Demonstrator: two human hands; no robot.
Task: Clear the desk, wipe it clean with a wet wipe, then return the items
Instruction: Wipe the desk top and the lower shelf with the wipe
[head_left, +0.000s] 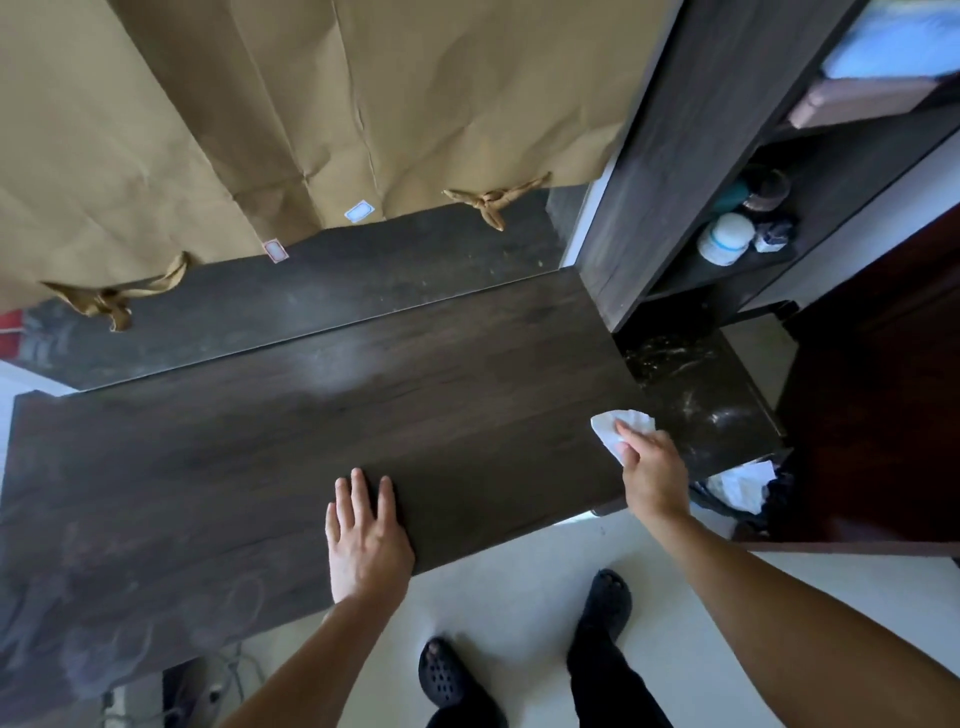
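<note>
Desk (270, 467): dark wood-grain top, bare across its whole visible span; a pale hazy patch near the back middle, faint ring-shaped smears toward the near left corner.
Left hand (366, 540): laid flat, palm down, on the desk's near edge; fingers straight and slightly spread, gripping nothing.
Right hand (652, 470): at the desk's right end, fingers curled down and closed on the wet wipe, pressing it to the surface.
Wet wipe (618, 423): white, crumpled, part showing beyond the fingertips; it sits at the seam where the wood top meets a dark marbled surface.
Marbled surface (696, 395): black with pale veins and whitish streaks, just right of the desk, under the shelf unit.
Shelf unit (675, 156): dark wood, upright at the desk's right rear corner; a white-capped jar (726, 238) and a few small dark containers on one shelf.
Brown paper (260, 114): creased sheets hanging behind the desk, lower corners knotted, two small labels near the bottom edge.
Bin (743, 488): black-lined, low on the right beside the desk, white crumpled paper inside.
Floor (519, 597): pale; the person's feet in black clogs below the desk edge.
</note>
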